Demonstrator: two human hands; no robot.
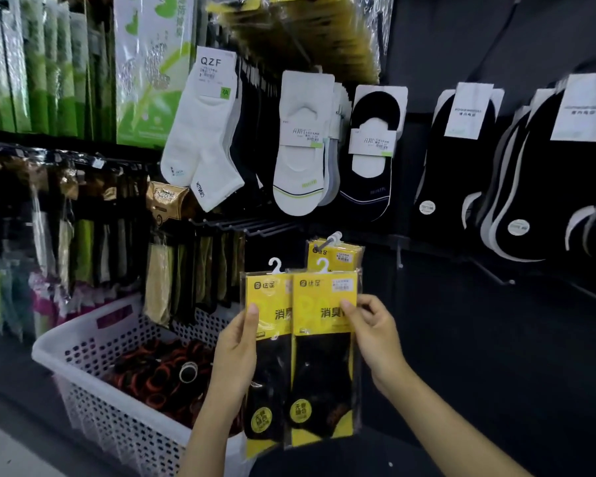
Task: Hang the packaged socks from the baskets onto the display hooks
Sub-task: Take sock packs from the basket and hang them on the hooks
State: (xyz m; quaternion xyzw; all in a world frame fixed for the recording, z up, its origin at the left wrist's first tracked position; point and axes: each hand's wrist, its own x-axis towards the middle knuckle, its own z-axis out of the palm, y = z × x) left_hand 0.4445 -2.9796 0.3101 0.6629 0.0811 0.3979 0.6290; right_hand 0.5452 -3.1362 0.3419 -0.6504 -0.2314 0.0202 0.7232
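Your left hand [236,342] grips the left pack [267,304] by its left edge. The thumb lies on the yellow card and the fingers are hidden behind. Your right hand [375,333] pinches the right pack [319,306] at its right edge, thumb on the front and the other fingers curled behind.

You hold both packs upright, side by side, in the lower middle of the frame. The right pack overlaps the left one's edge. Each has a yellow card above, dark socks below and a white hanger on top. Neither hanger is on a hook yet.

Just above and behind the right pack, hung packs [338,254] of the same yellow kind sit on a hook [334,237]. Left of it, a row of bare hooks [248,225] sticks out from the dark wall.

At the lower left stands a white perforated basket [83,339] holding dark socks with orange bands [166,370].

Higher on the wall, from left to right, hang:
- white ankle socks [203,139] labelled QZF
- white low socks [301,149]
- black low socks [375,149]
- more black socks [461,173] towards the right edge

Green boxes [31,63] fill the upper left of the frame. Clear-wrapped packs [83,235] hang at the middle left.
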